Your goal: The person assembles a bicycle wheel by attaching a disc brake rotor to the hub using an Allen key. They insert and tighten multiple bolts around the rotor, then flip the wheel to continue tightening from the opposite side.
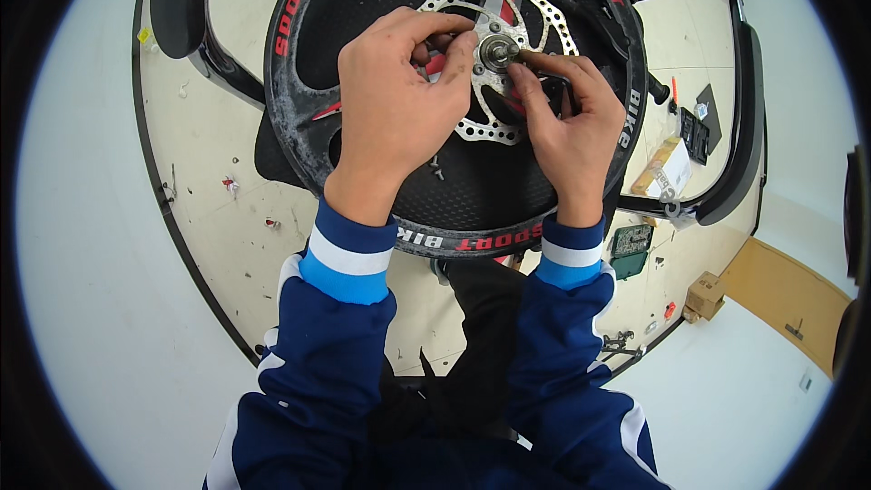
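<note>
A black bicycle wheel [307, 141] lies flat in front of me, with a silver brake disc [555, 20] at its hub. My left hand [390, 100] reaches over the disc's left side. Its thumb and forefinger pinch together beside the hub, and what they hold, if anything, is hidden. My right hand [581, 122] is closed at the hub's right, thumb and forefinger at the round metal axle end [498, 53]. Something dark and slim shows beneath that forefinger, too covered to name. Small bolts [437, 168] rest on the wheel's black surface below the disc.
Curved black armrests stand left [178, 4] and right [726, 204] of the wheel. Across the floor at right are a black tool case [695, 136], a white and yellow package [667, 168], a green case [631, 249] and a cardboard box [704, 295]. Small parts lie scattered at left.
</note>
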The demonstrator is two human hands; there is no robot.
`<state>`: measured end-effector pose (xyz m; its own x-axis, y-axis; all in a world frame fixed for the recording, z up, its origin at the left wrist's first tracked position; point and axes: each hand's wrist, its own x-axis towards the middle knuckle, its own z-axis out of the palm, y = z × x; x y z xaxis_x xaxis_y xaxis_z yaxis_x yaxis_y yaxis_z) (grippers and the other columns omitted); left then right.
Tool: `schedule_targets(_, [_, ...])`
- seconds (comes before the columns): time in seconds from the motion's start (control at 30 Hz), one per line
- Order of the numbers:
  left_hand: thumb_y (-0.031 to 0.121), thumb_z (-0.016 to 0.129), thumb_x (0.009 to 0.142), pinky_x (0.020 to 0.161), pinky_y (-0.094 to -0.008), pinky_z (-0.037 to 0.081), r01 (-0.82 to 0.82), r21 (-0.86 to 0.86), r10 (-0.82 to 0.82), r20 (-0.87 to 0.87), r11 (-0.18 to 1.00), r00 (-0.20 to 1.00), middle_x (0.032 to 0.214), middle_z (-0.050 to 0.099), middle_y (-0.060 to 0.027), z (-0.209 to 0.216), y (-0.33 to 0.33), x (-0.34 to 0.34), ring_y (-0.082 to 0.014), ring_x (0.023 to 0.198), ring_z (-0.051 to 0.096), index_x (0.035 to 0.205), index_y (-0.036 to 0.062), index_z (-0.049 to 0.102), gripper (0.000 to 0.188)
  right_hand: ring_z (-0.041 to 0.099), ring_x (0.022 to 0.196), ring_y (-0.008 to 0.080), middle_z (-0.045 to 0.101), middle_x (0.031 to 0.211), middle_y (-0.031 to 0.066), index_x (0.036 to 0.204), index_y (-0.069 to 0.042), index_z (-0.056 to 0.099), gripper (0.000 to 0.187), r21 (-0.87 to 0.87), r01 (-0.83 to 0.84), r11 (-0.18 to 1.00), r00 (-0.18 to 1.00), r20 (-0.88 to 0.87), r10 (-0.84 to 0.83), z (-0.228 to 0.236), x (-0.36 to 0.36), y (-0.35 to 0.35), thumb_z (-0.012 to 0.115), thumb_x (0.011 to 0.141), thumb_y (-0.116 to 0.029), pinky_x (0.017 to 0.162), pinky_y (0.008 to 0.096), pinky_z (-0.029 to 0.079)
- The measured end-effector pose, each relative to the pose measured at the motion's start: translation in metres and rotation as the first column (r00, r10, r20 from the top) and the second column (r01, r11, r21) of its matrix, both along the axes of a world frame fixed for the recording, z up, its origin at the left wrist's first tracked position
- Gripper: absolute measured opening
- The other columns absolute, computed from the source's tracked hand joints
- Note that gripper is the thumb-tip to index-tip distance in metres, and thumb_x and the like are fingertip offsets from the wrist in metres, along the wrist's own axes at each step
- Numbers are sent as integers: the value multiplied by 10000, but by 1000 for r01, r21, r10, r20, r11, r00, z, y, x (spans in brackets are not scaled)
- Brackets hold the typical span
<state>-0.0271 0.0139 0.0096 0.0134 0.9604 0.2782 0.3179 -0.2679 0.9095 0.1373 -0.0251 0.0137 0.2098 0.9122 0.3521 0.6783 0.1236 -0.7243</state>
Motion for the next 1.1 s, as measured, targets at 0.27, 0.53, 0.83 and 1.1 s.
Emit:
schedule_targets(0.27, [58,742,822,529,-256,462,-3,34,3,-4,999,1000,762,674,-89,0,1,-1,-126,573,565,935,-7,767,133,672,633,158,706,806,93,914,8,754,117,-26,42,999,998,-35,-43,0,-2,-1,781,805,-26,567,255,482])
schedule_targets(0.53, [50,742,861,548,-218,371,8,-20,-8,-22,1000,1000,781,672,-14,1,-1,-2,-55,641,470,987,11,778,137,660,616,210,684,765,110,819,12,698,125,51,90,995,996,-1,-90,-12,-4,3,802,791,-51,564,293,479])
schedule_targets(0.83, [53,746,855,541,-219,373,9,7,-9,-22,1000,1000,771,676,-20,0,0,-2,-56,634,476,981,12,777,136,651,620,193,685,772,105,849,0,696,151,51,63,997,998,-26,-62,-6,-5,2,813,781,-68,583,279,493])
schedule_targets(1.1, [66,747,857,551,-219,382,13,0,-13,-34,1000,999,775,682,-25,0,0,-1,-63,638,488,975,8,775,134,678,662,158,710,825,99,951,-3,755,111,-4,-1,1000,1000,-24,1,1,-2,-1,740,841,-9,609,264,517])
